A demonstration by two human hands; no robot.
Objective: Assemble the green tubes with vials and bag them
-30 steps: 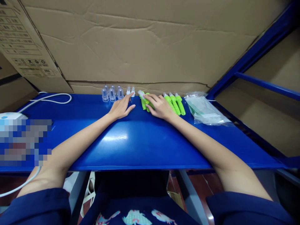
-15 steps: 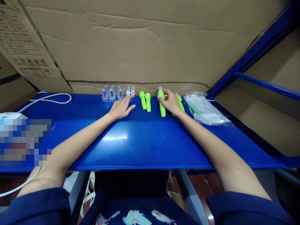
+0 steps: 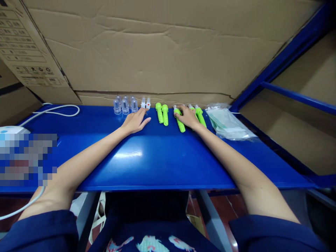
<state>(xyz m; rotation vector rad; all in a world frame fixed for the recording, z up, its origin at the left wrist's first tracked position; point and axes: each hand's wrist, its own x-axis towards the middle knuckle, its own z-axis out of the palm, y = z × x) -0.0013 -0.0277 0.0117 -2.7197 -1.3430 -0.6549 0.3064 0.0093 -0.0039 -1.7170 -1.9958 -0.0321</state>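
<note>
My left hand (image 3: 135, 120) lies on the blue table with its fingers stretched out. Its fingertips reach two small white pieces with clear tips (image 3: 145, 103); whether they touch is hard to see. Several clear domed caps (image 3: 124, 106) stand to the left of it. My right hand (image 3: 187, 117) has its thumb and fingers around the upper part of a lime-green flashlight (image 3: 180, 125) with a clear tip, which lies slanted on the table. Two green flashlights without clear tips (image 3: 162, 113) are to its left. More green flashlights with clear tips (image 3: 201, 116) lie to its right, partly covered by the hand.
A clear plastic bag with white and green contents (image 3: 229, 122) lies at the right. On the left are a white cable (image 3: 63, 109), a white device (image 3: 14, 130) and a blurred-out object. A cardboard wall (image 3: 157, 52) backs the table, and a blue metal frame (image 3: 296, 96) borders the right.
The flashlight in my right hand has gone from nearly straight to slanted, its clear tip lower and further left. My right hand has shifted slightly left and down. My left hand keeps its place.
</note>
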